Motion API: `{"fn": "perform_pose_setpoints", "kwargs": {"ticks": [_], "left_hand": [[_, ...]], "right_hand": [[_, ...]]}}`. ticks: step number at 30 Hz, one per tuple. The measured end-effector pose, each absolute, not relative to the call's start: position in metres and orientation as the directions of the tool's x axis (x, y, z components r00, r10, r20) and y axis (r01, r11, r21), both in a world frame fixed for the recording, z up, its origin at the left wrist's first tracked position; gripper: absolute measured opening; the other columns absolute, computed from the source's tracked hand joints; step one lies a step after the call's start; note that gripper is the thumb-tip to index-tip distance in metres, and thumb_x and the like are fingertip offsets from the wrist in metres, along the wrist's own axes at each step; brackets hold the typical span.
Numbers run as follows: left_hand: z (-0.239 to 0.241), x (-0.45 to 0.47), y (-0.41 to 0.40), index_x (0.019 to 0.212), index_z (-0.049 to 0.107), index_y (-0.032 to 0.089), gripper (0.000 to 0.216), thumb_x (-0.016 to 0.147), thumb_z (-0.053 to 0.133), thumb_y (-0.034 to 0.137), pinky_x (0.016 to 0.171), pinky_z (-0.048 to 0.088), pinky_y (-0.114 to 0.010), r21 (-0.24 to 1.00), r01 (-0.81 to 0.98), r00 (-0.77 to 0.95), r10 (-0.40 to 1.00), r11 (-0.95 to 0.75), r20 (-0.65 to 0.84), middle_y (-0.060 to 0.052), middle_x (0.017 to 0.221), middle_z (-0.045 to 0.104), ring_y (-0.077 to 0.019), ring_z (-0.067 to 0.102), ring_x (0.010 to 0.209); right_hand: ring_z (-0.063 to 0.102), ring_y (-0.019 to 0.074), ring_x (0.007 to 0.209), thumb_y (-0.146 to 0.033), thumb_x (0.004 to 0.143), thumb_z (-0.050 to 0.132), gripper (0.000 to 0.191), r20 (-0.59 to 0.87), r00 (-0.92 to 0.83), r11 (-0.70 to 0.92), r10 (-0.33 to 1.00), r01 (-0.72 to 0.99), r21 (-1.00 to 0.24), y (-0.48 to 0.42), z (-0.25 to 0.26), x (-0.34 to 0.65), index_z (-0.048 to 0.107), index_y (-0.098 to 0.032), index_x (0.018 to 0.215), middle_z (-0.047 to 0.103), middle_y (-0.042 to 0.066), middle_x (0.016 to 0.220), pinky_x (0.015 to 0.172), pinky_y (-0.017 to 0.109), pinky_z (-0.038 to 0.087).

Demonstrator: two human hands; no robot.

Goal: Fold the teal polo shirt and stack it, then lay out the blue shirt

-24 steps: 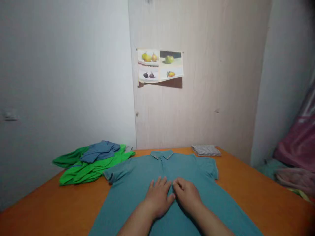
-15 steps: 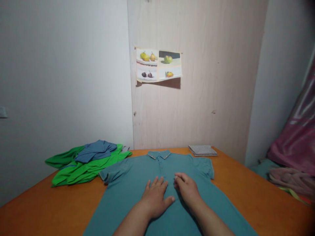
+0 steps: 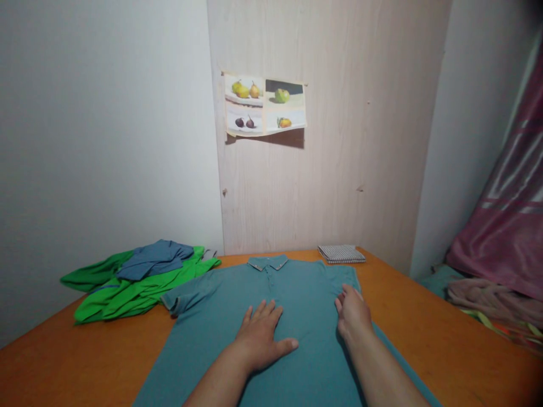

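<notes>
A teal polo shirt (image 3: 303, 316) lies spread flat, front side up, with its collar (image 3: 268, 264) at the far end. Its lower part runs out of view at the bottom. My left hand (image 3: 263, 336) rests palm down on the middle of the shirt, fingers spread and thumb out to the right. Over the right part of the shirt, close to the right sleeve (image 3: 348, 276), is my right hand (image 3: 354, 314). Its fingers are curled in, partly hidden behind the hand, and no cloth is visibly pulled up by them.
Green and blue-grey clothes (image 3: 155, 274) are heaped at the table's far left. A folded checked cloth (image 3: 341, 254) lies at the back right of the orange table (image 3: 419, 339). Behind stands a wall with fruit pictures (image 3: 264, 104); a pink curtain (image 3: 500, 226) hangs at right.
My right hand has moved right, from the middle of the shirt toward the right sleeve. My left hand stays spread on the shirt. The view has shifted slightly.
</notes>
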State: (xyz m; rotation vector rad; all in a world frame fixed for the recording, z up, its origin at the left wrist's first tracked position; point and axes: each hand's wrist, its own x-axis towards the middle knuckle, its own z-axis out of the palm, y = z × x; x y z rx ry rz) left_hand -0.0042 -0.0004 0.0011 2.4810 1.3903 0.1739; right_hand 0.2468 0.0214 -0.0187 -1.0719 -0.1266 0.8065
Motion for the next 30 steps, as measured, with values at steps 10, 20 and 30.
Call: {"fn": "perform_pose_setpoints", "kwargs": {"ticks": [10,20,30], "left_hand": [[0.003,-0.004,-0.003,0.157,0.029,0.023,0.115,0.066,0.051,0.090,0.122,0.004,-0.059,0.309,0.810,0.538,0.841,-0.499,-0.053,-0.009,0.165,0.016,-0.0335,0.007,0.153],[0.009,-0.002,-0.007,0.157,0.028,0.022,0.111,0.071,0.045,0.090,0.122,0.002,-0.058,0.317,0.810,0.539,0.839,-0.492,-0.073,-0.009,0.166,0.014,-0.0325,0.004,0.153],[0.008,-0.004,-0.006,0.157,0.030,0.022,0.108,0.072,0.048,0.086,0.122,0.003,-0.058,0.323,0.807,0.541,0.838,-0.495,-0.067,-0.009,0.166,0.015,-0.0336,0.005,0.153]], "right_hand": [[0.070,0.0191,0.094,-0.039,0.085,0.068,0.020,-0.311,0.370,-0.001,0.876,-0.642,-0.767,0.013,-0.019,0.212,0.057,-0.022,0.089,0.065,0.006,0.089,0.085,0.030,0.059],[0.071,0.0173,0.097,-0.035,0.090,0.061,0.015,-0.313,0.378,0.000,0.871,-0.638,-0.770,0.007,-0.009,0.219,0.059,-0.020,0.094,0.070,0.008,0.097,0.086,0.028,0.059],[0.071,0.0152,0.088,-0.029,0.089,0.058,0.011,-0.361,0.388,-0.004,0.848,-0.676,-0.737,0.013,-0.019,0.225,0.052,-0.022,0.083,0.065,0.005,0.087,0.079,0.026,0.059]]}}
